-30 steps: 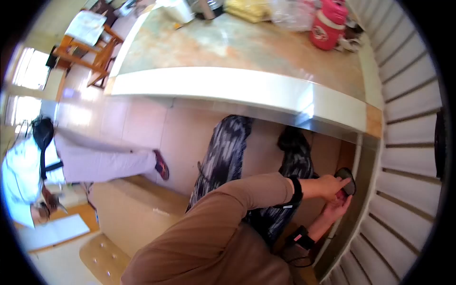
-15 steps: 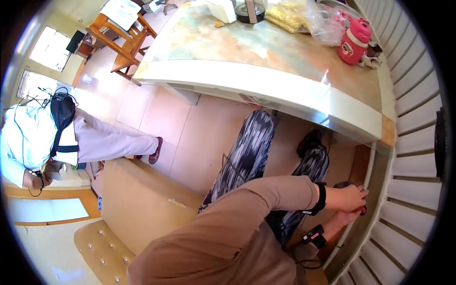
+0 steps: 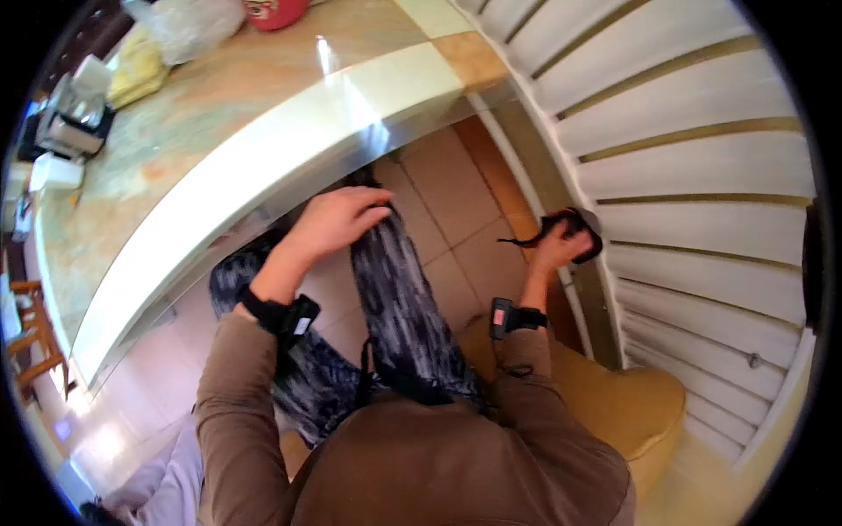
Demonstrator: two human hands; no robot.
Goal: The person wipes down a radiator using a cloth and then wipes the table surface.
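Note:
At the right, my right hand (image 3: 554, 250) is closed on a small black item (image 3: 586, 240) with a dark strap trailing to its left; its exact kind is unclear. The item rests at the ledge (image 3: 605, 302) along the slatted wall. My left hand (image 3: 338, 219) hovers over my knee area near the table edge, fingers stretched out and holding nothing. Each wrist wears a black band with a small box. My legs in black and grey patterned trousers (image 3: 399, 280) extend under the table.
The marble-patterned table (image 3: 263, 88) carries a red bottle (image 3: 274, 10), a clear plastic bag (image 3: 197, 31), a yellow packet (image 3: 139, 68) and a white container (image 3: 57, 173). White slats (image 3: 693, 175) line the right side. A tan seat (image 3: 605, 412) is beneath me. Another person's light trousers (image 3: 167, 482) show lower left.
My view has turned toward the slatted wall. My left hand has left the black item and swung over to the left, while my right hand keeps hold of it by the wall.

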